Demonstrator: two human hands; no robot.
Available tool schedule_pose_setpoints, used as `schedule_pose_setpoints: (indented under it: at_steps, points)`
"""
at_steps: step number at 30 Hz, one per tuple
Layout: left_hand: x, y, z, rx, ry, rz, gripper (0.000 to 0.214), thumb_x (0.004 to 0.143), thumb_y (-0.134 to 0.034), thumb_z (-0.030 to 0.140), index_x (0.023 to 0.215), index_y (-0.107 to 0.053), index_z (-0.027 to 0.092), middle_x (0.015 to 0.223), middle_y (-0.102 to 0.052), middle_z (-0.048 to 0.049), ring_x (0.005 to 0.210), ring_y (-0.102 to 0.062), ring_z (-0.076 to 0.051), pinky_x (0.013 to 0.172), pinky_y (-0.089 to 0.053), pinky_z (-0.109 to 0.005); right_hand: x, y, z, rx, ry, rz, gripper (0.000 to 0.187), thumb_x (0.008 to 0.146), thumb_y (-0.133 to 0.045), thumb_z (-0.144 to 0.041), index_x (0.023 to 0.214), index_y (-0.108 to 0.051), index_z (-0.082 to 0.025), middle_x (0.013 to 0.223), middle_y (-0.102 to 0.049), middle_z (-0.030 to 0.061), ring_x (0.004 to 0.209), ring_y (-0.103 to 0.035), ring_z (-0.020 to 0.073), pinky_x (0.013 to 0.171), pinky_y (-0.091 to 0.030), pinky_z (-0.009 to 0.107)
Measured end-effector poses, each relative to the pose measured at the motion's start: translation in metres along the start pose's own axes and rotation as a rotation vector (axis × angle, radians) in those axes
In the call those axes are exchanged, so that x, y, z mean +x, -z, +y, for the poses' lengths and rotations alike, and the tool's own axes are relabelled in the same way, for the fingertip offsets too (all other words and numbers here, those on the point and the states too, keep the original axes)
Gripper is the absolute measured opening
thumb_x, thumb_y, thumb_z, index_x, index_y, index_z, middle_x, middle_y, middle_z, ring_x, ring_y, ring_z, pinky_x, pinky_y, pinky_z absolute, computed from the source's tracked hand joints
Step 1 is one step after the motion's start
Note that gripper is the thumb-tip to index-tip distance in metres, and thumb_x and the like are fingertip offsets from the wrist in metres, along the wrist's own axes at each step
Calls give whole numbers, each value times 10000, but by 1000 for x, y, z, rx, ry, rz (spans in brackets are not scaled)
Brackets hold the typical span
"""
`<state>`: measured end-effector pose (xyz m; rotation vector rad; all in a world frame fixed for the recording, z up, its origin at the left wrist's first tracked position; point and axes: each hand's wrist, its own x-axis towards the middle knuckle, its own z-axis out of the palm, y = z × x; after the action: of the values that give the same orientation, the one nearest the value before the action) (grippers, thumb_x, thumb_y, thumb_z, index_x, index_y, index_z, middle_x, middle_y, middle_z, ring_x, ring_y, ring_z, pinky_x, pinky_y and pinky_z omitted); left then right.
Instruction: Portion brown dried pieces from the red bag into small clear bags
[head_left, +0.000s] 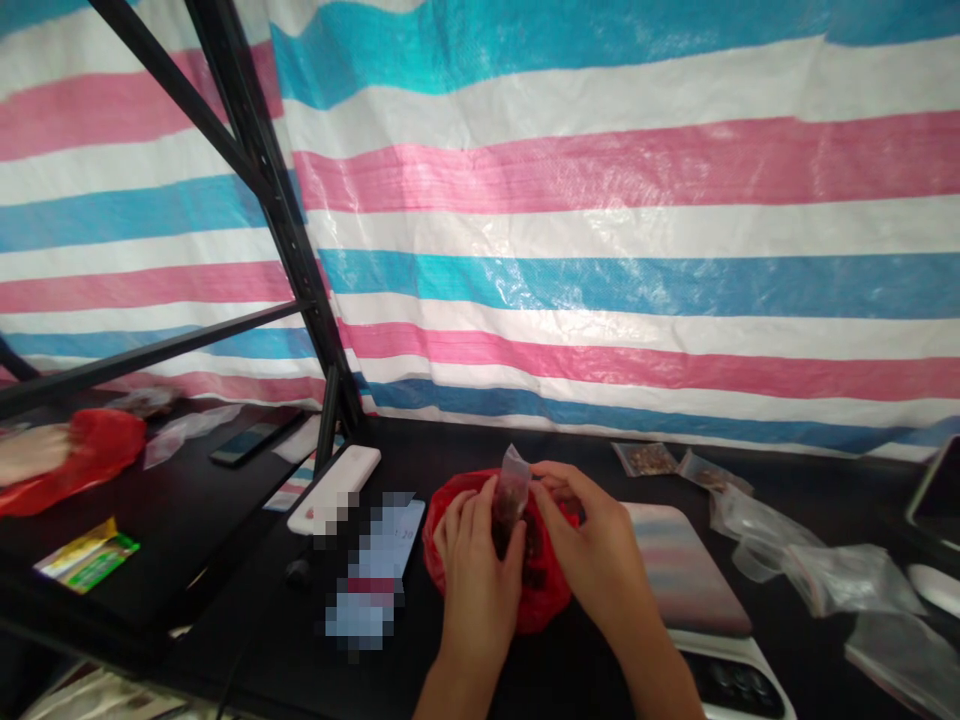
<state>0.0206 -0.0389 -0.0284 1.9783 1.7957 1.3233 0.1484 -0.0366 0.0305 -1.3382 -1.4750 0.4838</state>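
A small clear zip bag [513,485] stands upright between my hands, with brownish contents low in it. My left hand [480,550] has its fingers and thumb closed around the bag's lower part. At the bag's right edge, my right hand [592,530] pinches near the top with thumb and curled fingers; the exact contact is partly hidden. Beneath both hands lies an opened red plastic bag [551,600] holding dark small pieces, mostly covered by the hands.
Right of the hands lie a striped-looking phone or case [690,565], filled zip bags [649,459] and several loose clear bags [855,578]. Left are a lit phone [409,530] and a white power bank [341,485]. A black shelf post [296,250] rises at left.
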Motion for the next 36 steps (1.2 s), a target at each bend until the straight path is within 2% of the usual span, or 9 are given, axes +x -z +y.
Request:
schedule_pose_setpoints:
  at_steps: [5, 8, 12, 16, 19, 22, 25, 28, 36]
  points:
    - [3, 5, 6, 5, 7, -49, 299, 902, -614, 208, 1190, -683, 250, 1189, -715, -71, 1176, -586, -308, 1028, -407, -505, 0, -2, 17, -231, 65, 76, 323, 916, -527, -319, 1175, -690, -217, 1154, -687, 117, 1063, -637, 276, 962, -500, 443]
    - [3, 6, 8, 59, 6, -76, 278, 894, -631, 203, 1159, -699, 250, 1188, -722, -69, 1176, -578, -319, 1027, -397, -521, -4, -7, 37, -430, 15, 99, 373, 921, -520, -321, 1224, -687, -184, 1175, -670, 164, 1105, -605, 330, 974, -476, 510]
    - [1, 5, 7, 98, -32, -63, 297, 903, -631, 226, 1195, -681, 243, 1233, -707, -74, 1207, -564, -320, 1047, -379, -532, -10, -13, 52, -588, -68, 30, 393, 941, -524, -375, 1238, -701, -189, 1181, -698, 193, 1156, -571, 402, 991, -411, 609]
    - [-1, 1, 1, 105, -73, -72, 426, 891, -648, 273, 1314, -613, 249, 1333, -662, -88, 1285, -525, -335, 1078, -360, -543, -8, -13, 45, -591, -63, 15, 327, 922, -561, -334, 1156, -738, -191, 1127, -735, 171, 1192, -550, 421, 1031, -333, 665]
    - [-2, -2, -2, 97, -59, -101, 510, 884, -647, 275, 1386, -559, 247, 1401, -621, -100, 1340, -487, -343, 1102, -344, -553, -2, -11, 34, -430, -46, 16, 259, 898, -547, -247, 1041, -761, -216, 1080, -747, 127, 1150, -600, 364, 1031, -375, 609]
    - [-1, -1, -2, 79, -10, -116, 521, 900, -627, 256, 1412, -532, 249, 1440, -592, -92, 1375, -457, -330, 1138, -307, -563, 3, -7, 20, -118, 6, -92, 255, 898, -510, -208, 978, -751, -226, 1026, -744, 82, 1018, -670, 259, 972, -479, 448]
    - [0, 3, -1, 37, 25, -121, 542, 908, -626, 262, 1435, -502, 255, 1465, -572, -84, 1399, -433, -314, 1164, -278, -564, 2, -2, 6, 79, 77, -195, 229, 922, -519, -212, 997, -733, -248, 1026, -728, 42, 989, -676, 195, 924, -505, 328]
    - [1, 6, 0, -44, 57, -142, 584, 889, -659, 296, 1444, -482, 266, 1452, -577, -80, 1398, -435, -305, 1169, -281, -559, -1, 3, -3, 92, 152, -221, 243, 942, -514, -178, 1017, -724, -273, 1029, -720, 17, 990, -666, 171, 917, -495, 295]
    - [1, 10, 3, -199, 144, -190, 608, 812, -717, 256, 1388, -528, 302, 1382, -589, -70, 1363, -456, -281, 1163, -322, -519, -1, 12, 3, -77, 360, -27, 240, 960, -515, -134, 1015, -706, -268, 1016, -730, 23, 992, -649, 199, 911, -492, 336]
